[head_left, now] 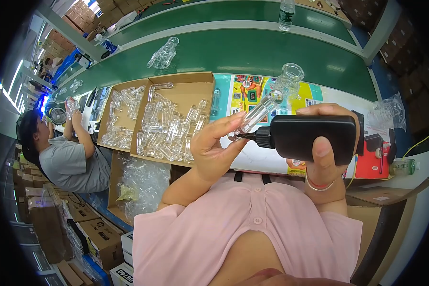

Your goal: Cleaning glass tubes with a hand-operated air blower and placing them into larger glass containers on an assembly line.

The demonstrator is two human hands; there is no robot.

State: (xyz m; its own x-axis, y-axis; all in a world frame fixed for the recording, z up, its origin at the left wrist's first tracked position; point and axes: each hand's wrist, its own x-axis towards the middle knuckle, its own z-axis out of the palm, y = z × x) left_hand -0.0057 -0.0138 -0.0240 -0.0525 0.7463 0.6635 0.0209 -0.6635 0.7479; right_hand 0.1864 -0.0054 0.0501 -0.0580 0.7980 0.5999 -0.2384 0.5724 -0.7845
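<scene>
My left hand (218, 145) pinches a clear tube-shaped piece (260, 114) near its lower end, so that it slants up to the right. In my right hand (326, 157) lies a black squeeze bottle (314, 137) on its side, fingers behind it and thumb across the front. Its pointed black nozzle (252, 136) meets the near end of the clear piece, by my left fingertips; whether any liquid comes out is too small to see. Just beyond the tube's far end stands a clear round glass-like part (291, 78) on the printed sheets.
Left of my hands, cardboard trays (213, 88) hold many clear pieces. Below them a box holds crumpled plastic film (140, 183). A water bottle (286, 16) stands on the green shelf (224, 50). A red case (374, 159) lies at right. A co-worker (64, 155) sits at left near a fan.
</scene>
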